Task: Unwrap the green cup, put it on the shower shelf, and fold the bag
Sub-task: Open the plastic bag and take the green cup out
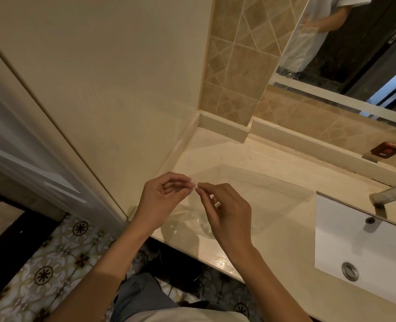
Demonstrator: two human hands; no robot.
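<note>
1. The green cup and the shower shelf appear nowhere in the head view, so where the cup sits cannot be told.
2. The clear bag [250,194] is hard to make out: it is see-through, and only faint edges and glints mark it. It seems to spread from the fingertips out to the right above the table, with a crumpled, shiny part below the hands near the table's front edge.
3. The left hand [162,198] pinches a corner of the bag between thumb and forefinger, its other fingers loosely curled.
4. The right hand [222,212] pinches the same corner just beside the left fingertips; the two pinches nearly touch. A small glint shows on one right finger (too small to identify).
5. The table [273,247] is a pale, polished stone top with a white basin [359,247] sunk into it at the right, cut off by the frame edge.
6. A metal tap [394,196] juts in from the right, only partly visible.
7. A small reddish-brown item [385,151] rests on the ledge behind; its label is illegible.
8. Beige diagonal wall tiles [234,63] and a mirror [355,49] stand behind; patterned floor tiles [52,256] lie below, with a pale door frame [17,147] at left.
</note>
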